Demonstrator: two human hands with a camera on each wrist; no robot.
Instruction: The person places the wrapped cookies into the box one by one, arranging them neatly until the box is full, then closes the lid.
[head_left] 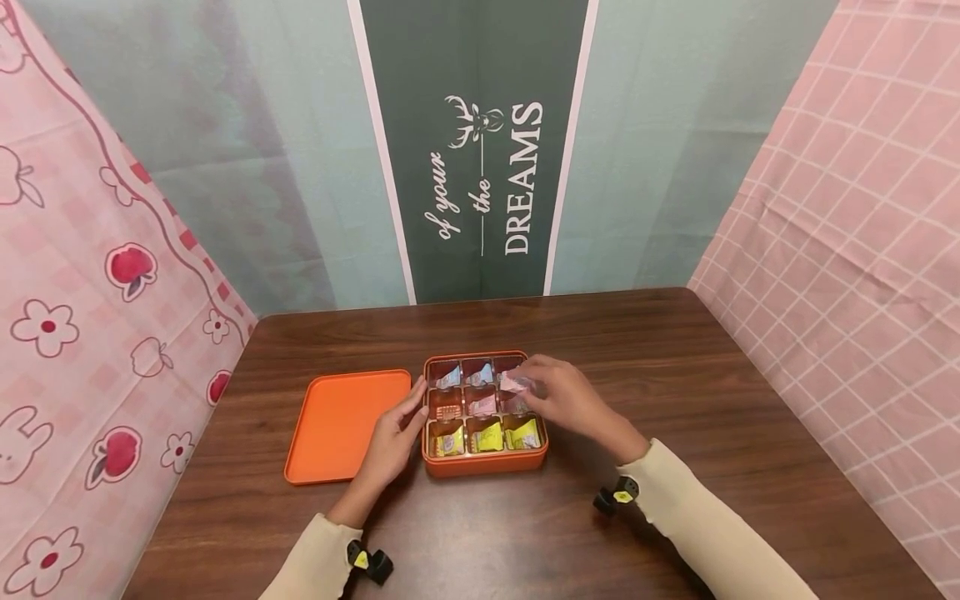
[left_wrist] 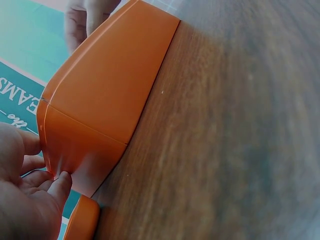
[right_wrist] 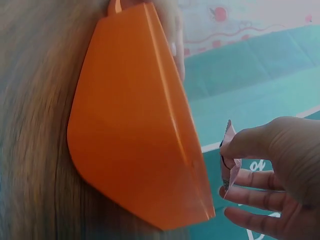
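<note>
An orange box (head_left: 487, 465) with several clear compartments stands on the table. My left hand (head_left: 393, 433) rests against its left side, fingertips and thumb touching the wall near the rim. Over the box's right side, my right hand (head_left: 562, 396) pinches a small pink wrapped candy (right_wrist: 229, 160) between thumb and fingers, above the rim. Yellow candies (head_left: 487, 436) fill the front row. A pink candy (head_left: 482, 405) lies in the middle compartment, with a red-and-white patterned piece (head_left: 448, 412) to its left. Blue candies (head_left: 448, 376) sit at the back left and back middle. My right hand partly hides the right-hand compartments.
A flat orange lid (head_left: 348, 425) lies on the wooden table (head_left: 600, 533) left of the box, just beyond my left hand. Green and pink cloths (head_left: 637, 150) hang behind and at both sides of the table. Each sleeve cuff carries a small black camera (head_left: 378, 567).
</note>
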